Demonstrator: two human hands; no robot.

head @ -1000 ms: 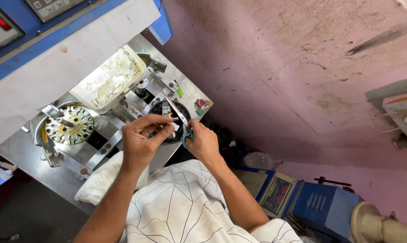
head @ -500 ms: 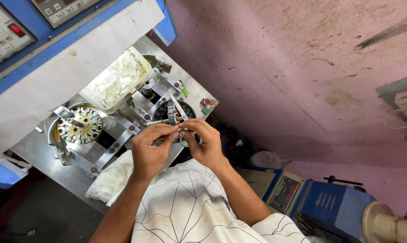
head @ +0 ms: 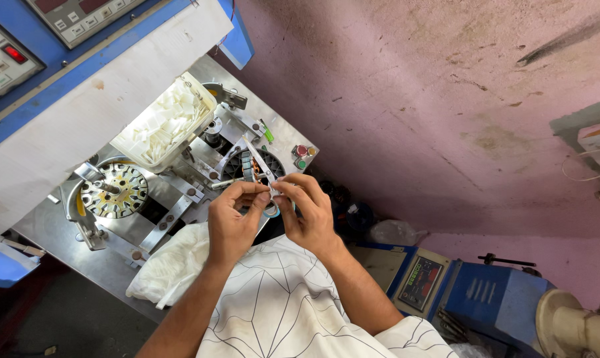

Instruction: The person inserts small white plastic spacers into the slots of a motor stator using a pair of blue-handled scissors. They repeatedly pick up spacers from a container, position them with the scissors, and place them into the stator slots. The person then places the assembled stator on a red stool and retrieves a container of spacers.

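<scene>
My left hand [head: 235, 224] and my right hand [head: 308, 213] meet fingertip to fingertip just in front of my chest. Both pinch a small white paper slip [head: 273, 193] between thumb and fingers. Right behind the fingertips a dark round stator [head: 259, 164] with copper windings sits in the metal fixture of the machine. A thin metal arm [head: 255, 154] crosses over it. A second, pale round stator [head: 117, 192] is mounted further left on the steel machine table [head: 61, 229].
A clear plastic tub [head: 164, 123] full of white paper slips stands behind the stators. A white cloth [head: 172, 264] lies at the table's near edge. Small red and green buttons [head: 302, 156] sit at the right corner. A blue control panel [head: 21, 46] rises behind. Blue boxes [head: 492, 298] stand on the floor at the right.
Both hands have drawn back from the dark stator and come together on the white slip. The view has shifted, so the machine appears a little lower and to the right.
</scene>
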